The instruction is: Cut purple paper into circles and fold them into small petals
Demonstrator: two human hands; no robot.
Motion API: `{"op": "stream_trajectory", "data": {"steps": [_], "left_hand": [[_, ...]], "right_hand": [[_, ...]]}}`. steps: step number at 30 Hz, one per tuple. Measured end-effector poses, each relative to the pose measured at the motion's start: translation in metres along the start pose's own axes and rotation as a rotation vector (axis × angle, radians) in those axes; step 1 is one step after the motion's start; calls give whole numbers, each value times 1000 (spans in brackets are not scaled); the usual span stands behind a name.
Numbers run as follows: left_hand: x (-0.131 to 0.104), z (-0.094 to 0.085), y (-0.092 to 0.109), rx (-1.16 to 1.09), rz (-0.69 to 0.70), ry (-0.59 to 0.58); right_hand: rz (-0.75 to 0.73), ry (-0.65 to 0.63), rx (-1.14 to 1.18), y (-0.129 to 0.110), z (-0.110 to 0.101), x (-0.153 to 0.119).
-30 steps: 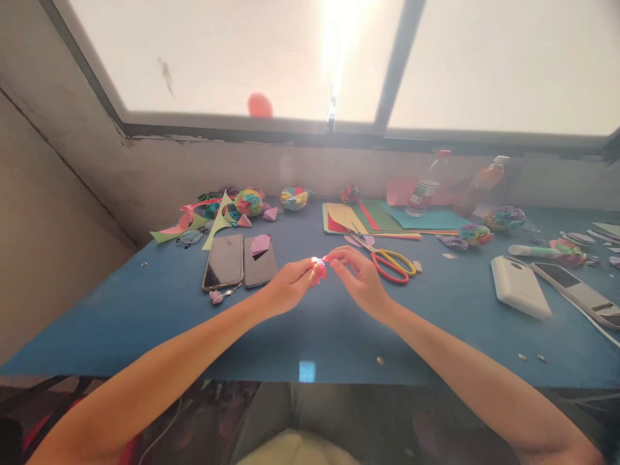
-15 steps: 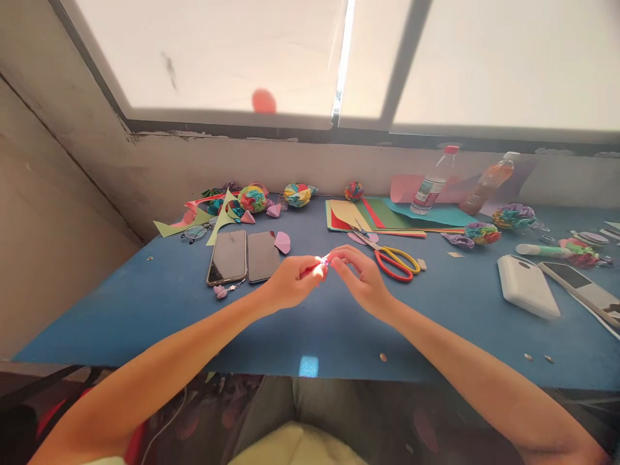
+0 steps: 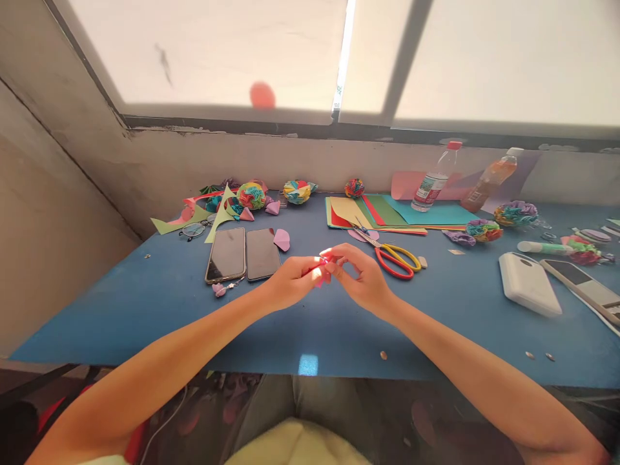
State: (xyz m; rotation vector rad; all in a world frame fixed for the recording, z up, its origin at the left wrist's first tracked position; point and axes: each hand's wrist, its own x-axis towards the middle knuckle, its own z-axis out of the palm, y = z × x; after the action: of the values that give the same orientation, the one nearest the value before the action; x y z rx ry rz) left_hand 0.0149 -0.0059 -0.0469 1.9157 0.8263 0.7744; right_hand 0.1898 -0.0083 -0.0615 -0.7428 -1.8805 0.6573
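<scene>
Unlike a second ago, the narrowed fingers of the right hand (image 3: 362, 278) overlap those of the left hand (image 3: 292, 281), which pinches a small pink piece (image 3: 318, 283) above the table (image 3: 271, 339); whether the right grips it, I cannot tell.

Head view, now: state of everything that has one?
Left hand: pinching small pink piece
Right hand: fingertips at that piece, grip unclear
Scissors: lying down, blades seem slightly parted
Left black phone: screen dark
Right black phone: screen dark
Red-capped bottle: cap on
White-capped bottle: cap on
Paper sheets: stacked
Glasses: folding unclear
</scene>
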Motion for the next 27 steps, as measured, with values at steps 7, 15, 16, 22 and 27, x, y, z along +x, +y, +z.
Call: {"op": "stream_trajectory", "data": {"steps": [7, 15, 16, 22, 27], "left_hand": [[-3, -3, 2, -151, -15, -12], [-3, 1, 2, 207, -10, 50], [-4, 1, 3, 248, -3, 59], [-6, 6, 5, 452, 29, 119], [-4, 6, 5, 459, -4, 104]], "right_hand": [[8, -57, 134, -11, -5, 0], [153, 26, -88, -9, -2, 1], [150, 32, -109, -8, -1, 1], [125, 68, -122, -8, 4, -3], [176, 104, -105, -9, 2, -2]]}}
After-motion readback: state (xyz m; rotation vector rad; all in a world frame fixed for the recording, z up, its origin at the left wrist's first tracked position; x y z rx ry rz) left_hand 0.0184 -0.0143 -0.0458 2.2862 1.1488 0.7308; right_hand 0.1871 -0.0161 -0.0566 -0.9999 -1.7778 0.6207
